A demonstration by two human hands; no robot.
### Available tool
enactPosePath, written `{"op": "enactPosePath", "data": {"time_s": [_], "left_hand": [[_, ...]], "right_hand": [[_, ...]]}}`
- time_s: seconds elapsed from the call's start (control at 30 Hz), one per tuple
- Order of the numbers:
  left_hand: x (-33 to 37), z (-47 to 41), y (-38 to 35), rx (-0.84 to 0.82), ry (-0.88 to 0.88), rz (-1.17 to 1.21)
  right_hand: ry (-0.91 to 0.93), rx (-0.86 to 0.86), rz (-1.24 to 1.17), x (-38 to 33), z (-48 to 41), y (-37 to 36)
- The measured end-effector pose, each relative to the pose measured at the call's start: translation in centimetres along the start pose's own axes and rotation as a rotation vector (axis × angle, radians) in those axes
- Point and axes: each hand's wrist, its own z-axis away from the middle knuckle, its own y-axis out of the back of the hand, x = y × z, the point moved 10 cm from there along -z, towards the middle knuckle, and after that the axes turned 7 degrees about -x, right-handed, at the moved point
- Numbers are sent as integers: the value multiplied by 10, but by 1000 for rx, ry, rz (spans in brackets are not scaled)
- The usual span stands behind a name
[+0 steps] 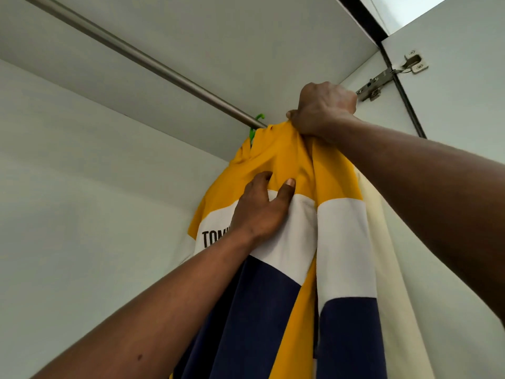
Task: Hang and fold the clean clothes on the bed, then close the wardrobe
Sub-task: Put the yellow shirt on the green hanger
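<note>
A yellow, white and navy striped shirt (341,242) hangs from a green hanger (255,126) whose hook sits on the steel wardrobe rail (142,60). My right hand (323,110) grips the bunched yellow fabric at the shirt's top, right under the rail's right end. My left hand (262,206) rests on the shirt's chest where yellow meets white, fingers and thumb pressing into the cloth. Black letters show on the white band beside my left wrist.
A cream garment (382,255) hangs just right of the shirt, against the wardrobe's side wall. The open wardrobe door (464,132) with its metal hinge (388,77) stands at the right. The rail to the left of the hanger carries nothing.
</note>
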Motion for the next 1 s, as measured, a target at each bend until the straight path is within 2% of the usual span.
{"op": "enactPosePath", "data": {"time_s": [0.17,0.37,0.53,0.7,0.87,1.0], "left_hand": [[11,30,2,-102,41,43],[31,66,41,-66,21,-37],[57,123,58,-83,-84,-125],[102,196,46,-72,-178,-74],[161,294,2,-155,-232,34],[216,379,-61,-353,-220,239]], "right_hand": [[27,-38,62,1,24,4],[91,-83,-43,-2,86,15],[212,-61,-48,12,182,45],[306,-182,16,47,299,80],[176,-380,-15,122,413,126],[-32,-525,-20,197,518,172]]}}
